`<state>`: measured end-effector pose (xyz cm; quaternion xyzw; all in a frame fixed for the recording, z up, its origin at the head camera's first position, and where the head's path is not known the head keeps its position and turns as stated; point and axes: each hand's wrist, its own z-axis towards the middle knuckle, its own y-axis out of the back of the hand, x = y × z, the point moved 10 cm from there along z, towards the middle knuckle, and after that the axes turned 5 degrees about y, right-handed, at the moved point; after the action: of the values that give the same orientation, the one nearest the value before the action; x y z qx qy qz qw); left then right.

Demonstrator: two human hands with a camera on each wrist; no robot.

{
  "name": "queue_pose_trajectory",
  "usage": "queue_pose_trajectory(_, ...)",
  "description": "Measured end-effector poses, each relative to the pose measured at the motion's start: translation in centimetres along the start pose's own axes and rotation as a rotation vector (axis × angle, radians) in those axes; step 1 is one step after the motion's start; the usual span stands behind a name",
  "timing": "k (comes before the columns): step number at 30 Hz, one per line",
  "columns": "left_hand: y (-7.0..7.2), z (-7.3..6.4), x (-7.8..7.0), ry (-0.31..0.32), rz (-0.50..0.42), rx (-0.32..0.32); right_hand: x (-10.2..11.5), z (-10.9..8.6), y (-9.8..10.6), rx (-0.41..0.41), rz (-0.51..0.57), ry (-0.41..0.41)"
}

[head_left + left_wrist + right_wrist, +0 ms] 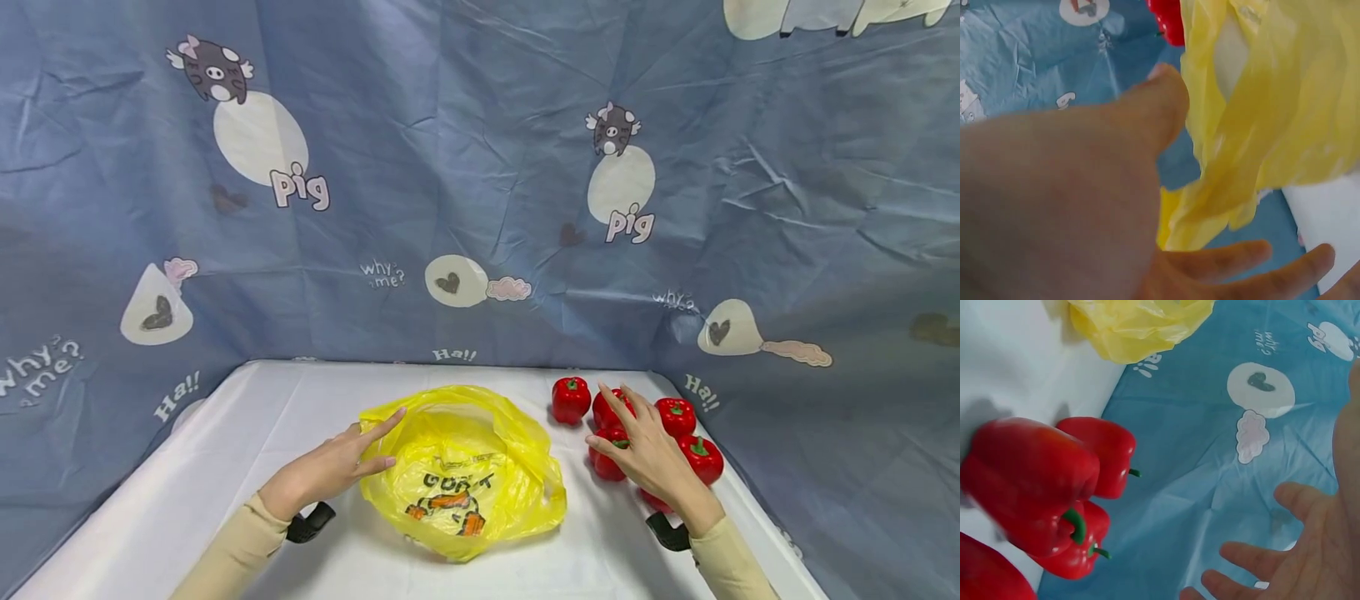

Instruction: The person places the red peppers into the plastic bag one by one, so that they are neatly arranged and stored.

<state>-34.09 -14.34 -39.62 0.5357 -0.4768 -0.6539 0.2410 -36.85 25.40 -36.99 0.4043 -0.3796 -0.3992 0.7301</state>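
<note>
A yellow plastic bag (517,429) stands with its mouth open on the white table, black and orange print showing inside it. My left hand (337,460) is at the bag's left edge, thumb and fingers spread apart; in the left wrist view the thumb lies beside the yellow plastic (1297,119). Whether the fingers touch the bag I cannot tell. Over a group of red bell peppers (700,460) my right hand (651,454) hovers with spread fingers, holding nothing. It partly hides several of them. The right wrist view shows red peppers (1029,481) with green stems, apart from the fingers.
One red pepper (572,400) sits between the bag and the others, toward the back. A white cloth (292,400) covers the table. Blue printed fabric (480,192) hangs behind and along both sides. Black bands (310,522) are at the wrists.
</note>
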Motion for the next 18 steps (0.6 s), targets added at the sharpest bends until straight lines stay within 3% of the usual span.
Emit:
queue_pose_trajectory(11, -2.1, 1.8, 0.3, 0.07, -0.07, 0.017, -0.4, -1.0, -0.3, 0.007, 0.037, -0.014)
queue_pose_trajectory(18, -3.9, 3.4, 0.8, 0.1, -0.122, -0.025, -0.8, -1.4, -1.0, 0.019, 0.044, -0.046)
